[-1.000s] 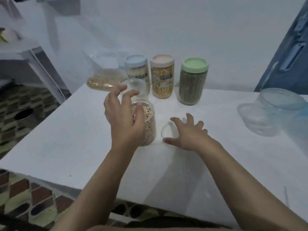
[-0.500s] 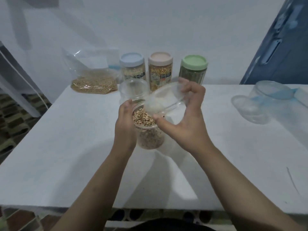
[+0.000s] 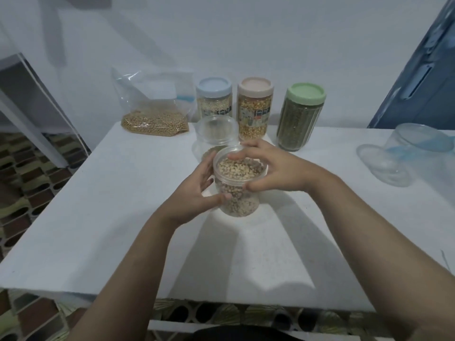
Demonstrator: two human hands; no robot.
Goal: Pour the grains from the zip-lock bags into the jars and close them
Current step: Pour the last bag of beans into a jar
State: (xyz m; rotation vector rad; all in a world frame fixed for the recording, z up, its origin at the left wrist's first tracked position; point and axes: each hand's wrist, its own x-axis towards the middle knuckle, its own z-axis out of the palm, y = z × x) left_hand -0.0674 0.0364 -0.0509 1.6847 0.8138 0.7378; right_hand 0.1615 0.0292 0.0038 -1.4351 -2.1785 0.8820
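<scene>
Taking the clear jar of pale grains [image 3: 237, 190] at the middle of the white table [image 3: 98, 217] as the landmark: far to its left and back, against the wall, lies a zip-lock bag [image 3: 154, 112] with yellowish grains pooled in its bottom. Behind the landmark jar, slightly left, stands a blue-lidded jar [image 3: 214, 100], and in front of that a second clear jar [image 3: 216, 134] with a clear lid, partly hidden by the landmark jar. The left hand [image 3: 197, 193] holds the landmark jar's left side, fingers curled behind the wall and thumb across the front. On the jar's mouth sits a clear lid [image 3: 240, 166], and the right hand [image 3: 275, 168] grips it, fingers arched over the far rim and thumb pressed on the near right edge. Behind the jar stands a pink-lidded jar [image 3: 254, 107] of yellow grains, and back right of it a green-lidded jar [image 3: 301, 116] of dark green grains. Far right, near the table's edge, lies a clear container [image 3: 403, 153] on its side.
</scene>
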